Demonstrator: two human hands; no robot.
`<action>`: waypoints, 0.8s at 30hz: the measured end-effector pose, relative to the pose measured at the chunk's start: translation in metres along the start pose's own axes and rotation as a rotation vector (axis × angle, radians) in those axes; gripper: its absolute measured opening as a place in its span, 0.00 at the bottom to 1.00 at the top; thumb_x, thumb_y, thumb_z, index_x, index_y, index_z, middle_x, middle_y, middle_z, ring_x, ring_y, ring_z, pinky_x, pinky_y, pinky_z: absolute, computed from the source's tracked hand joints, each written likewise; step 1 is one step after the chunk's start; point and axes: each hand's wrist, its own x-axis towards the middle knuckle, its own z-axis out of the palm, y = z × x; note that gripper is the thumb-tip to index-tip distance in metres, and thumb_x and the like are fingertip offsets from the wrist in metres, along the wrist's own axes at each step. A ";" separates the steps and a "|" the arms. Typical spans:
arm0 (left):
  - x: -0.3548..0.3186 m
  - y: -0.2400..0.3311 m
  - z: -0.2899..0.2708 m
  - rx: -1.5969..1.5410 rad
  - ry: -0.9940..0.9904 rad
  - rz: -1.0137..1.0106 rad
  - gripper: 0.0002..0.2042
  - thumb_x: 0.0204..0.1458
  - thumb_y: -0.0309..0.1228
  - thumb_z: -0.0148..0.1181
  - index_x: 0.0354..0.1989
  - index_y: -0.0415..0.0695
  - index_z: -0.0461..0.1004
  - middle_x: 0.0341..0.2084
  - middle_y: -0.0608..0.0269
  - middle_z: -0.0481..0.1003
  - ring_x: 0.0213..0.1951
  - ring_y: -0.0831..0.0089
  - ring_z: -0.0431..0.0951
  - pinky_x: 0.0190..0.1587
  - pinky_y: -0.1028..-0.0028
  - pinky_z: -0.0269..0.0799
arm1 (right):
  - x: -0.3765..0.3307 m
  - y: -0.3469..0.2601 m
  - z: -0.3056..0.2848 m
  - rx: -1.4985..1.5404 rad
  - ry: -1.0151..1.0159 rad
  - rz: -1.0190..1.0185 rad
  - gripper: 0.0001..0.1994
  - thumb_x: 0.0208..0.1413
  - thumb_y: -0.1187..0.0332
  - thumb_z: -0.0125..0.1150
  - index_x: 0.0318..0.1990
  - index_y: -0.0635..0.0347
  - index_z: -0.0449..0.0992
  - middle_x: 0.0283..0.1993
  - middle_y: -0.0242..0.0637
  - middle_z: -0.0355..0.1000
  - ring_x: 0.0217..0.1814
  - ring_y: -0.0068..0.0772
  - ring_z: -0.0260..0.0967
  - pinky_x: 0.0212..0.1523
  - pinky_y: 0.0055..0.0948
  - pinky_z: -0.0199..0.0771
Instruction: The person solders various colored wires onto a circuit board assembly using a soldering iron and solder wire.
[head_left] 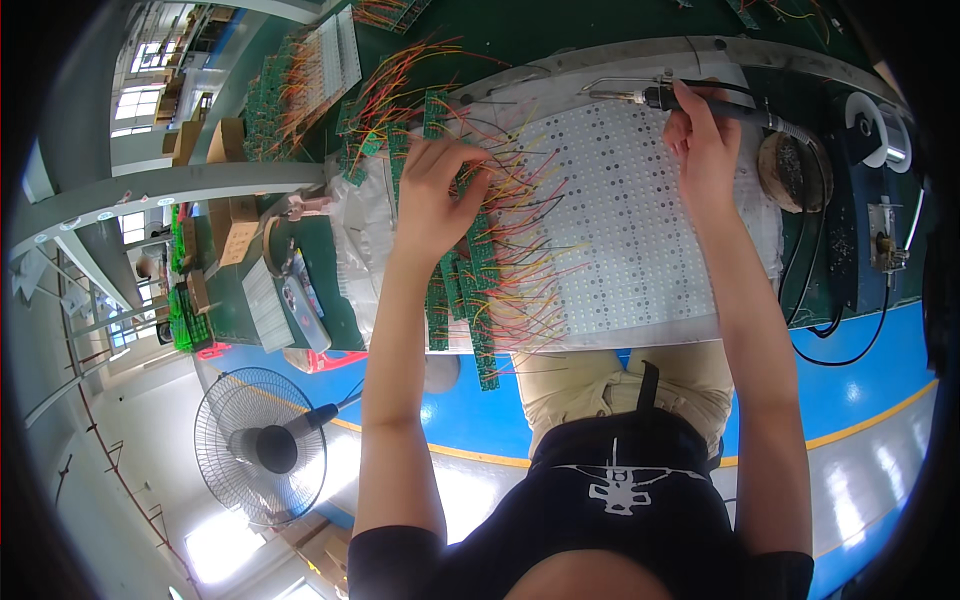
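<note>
My right hand [702,135] is wrapped round the dark handle of a soldering iron [658,97], its metal tip pointing left over the far part of a white panel [635,240] with rows of small dots. At the panel's left edge, my left hand [437,190] is curled over green circuit boards [482,310], fingers bent and closed; what lies between them is hidden. Red, yellow and black wires [530,285] run from these boards rightward across the panel.
A solder spool [880,132] and a round tip-cleaning pot [795,172] stand at the right, beside the iron's looping cable. More wired boards [270,105] lie at the far left. A phone [305,312] rests on the left table edge, above a standing fan [262,447].
</note>
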 end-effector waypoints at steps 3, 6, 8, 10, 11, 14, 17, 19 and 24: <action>0.003 -0.005 0.000 0.021 -0.009 0.017 0.08 0.39 0.20 0.60 0.30 0.43 0.73 0.28 0.62 0.74 0.33 0.65 0.69 0.37 0.70 0.63 | 0.000 0.000 0.000 -0.001 0.003 0.005 0.07 0.49 0.69 0.59 0.28 0.58 0.66 0.13 0.23 0.55 0.13 0.13 0.47 0.14 0.18 0.44; 0.001 -0.008 0.001 -0.034 -0.006 -0.067 0.08 0.40 0.19 0.59 0.31 0.42 0.72 0.28 0.63 0.73 0.30 0.69 0.69 0.34 0.73 0.64 | 0.000 0.000 0.000 -0.007 -0.001 0.001 0.07 0.49 0.69 0.59 0.28 0.58 0.66 0.13 0.23 0.55 0.13 0.13 0.48 0.14 0.18 0.44; -0.003 -0.012 0.003 -0.093 -0.006 -0.154 0.08 0.41 0.18 0.59 0.32 0.41 0.72 0.28 0.63 0.73 0.28 0.72 0.69 0.32 0.75 0.64 | 0.000 0.000 -0.001 0.023 -0.004 0.024 0.07 0.49 0.70 0.59 0.28 0.58 0.66 0.13 0.23 0.55 0.13 0.13 0.48 0.14 0.18 0.44; -0.007 -0.019 0.006 -0.196 0.009 -0.245 0.09 0.43 0.18 0.58 0.34 0.40 0.70 0.27 0.63 0.73 0.25 0.77 0.68 0.30 0.79 0.64 | 0.000 0.000 0.001 0.011 0.008 0.027 0.07 0.49 0.70 0.59 0.28 0.59 0.66 0.13 0.23 0.54 0.13 0.13 0.48 0.14 0.18 0.44; -0.007 -0.019 0.006 -0.194 0.013 -0.247 0.09 0.43 0.18 0.58 0.34 0.40 0.70 0.27 0.63 0.73 0.25 0.77 0.68 0.30 0.79 0.64 | 0.000 -0.001 0.001 -0.008 0.027 0.029 0.07 0.49 0.70 0.59 0.29 0.59 0.66 0.13 0.24 0.54 0.13 0.13 0.47 0.15 0.18 0.44; -0.007 -0.019 0.004 -0.205 -0.010 -0.237 0.09 0.44 0.18 0.57 0.35 0.40 0.70 0.27 0.63 0.72 0.26 0.77 0.69 0.31 0.80 0.64 | -0.003 -0.007 0.007 -0.030 0.041 0.063 0.06 0.52 0.72 0.56 0.27 0.57 0.64 0.13 0.23 0.50 0.13 0.15 0.44 0.16 0.20 0.44; -0.004 -0.021 0.002 -0.167 -0.003 -0.195 0.08 0.45 0.18 0.56 0.35 0.40 0.70 0.27 0.63 0.73 0.28 0.77 0.71 0.31 0.79 0.64 | -0.002 -0.006 0.006 -0.014 0.022 0.043 0.06 0.51 0.72 0.56 0.27 0.57 0.64 0.13 0.23 0.50 0.13 0.15 0.44 0.16 0.20 0.44; 0.000 -0.018 0.000 -0.170 -0.001 -0.214 0.07 0.46 0.19 0.56 0.34 0.40 0.70 0.26 0.64 0.73 0.29 0.77 0.72 0.30 0.79 0.64 | -0.002 -0.005 0.005 -0.021 0.025 0.042 0.06 0.51 0.72 0.56 0.27 0.57 0.64 0.13 0.23 0.51 0.13 0.15 0.44 0.16 0.20 0.44; 0.001 -0.023 0.002 -0.179 0.008 -0.208 0.05 0.46 0.20 0.57 0.32 0.40 0.71 0.26 0.64 0.74 0.29 0.77 0.73 0.30 0.78 0.64 | -0.001 -0.006 0.004 -0.018 0.027 0.050 0.06 0.51 0.72 0.56 0.27 0.57 0.64 0.13 0.24 0.51 0.13 0.15 0.46 0.16 0.20 0.45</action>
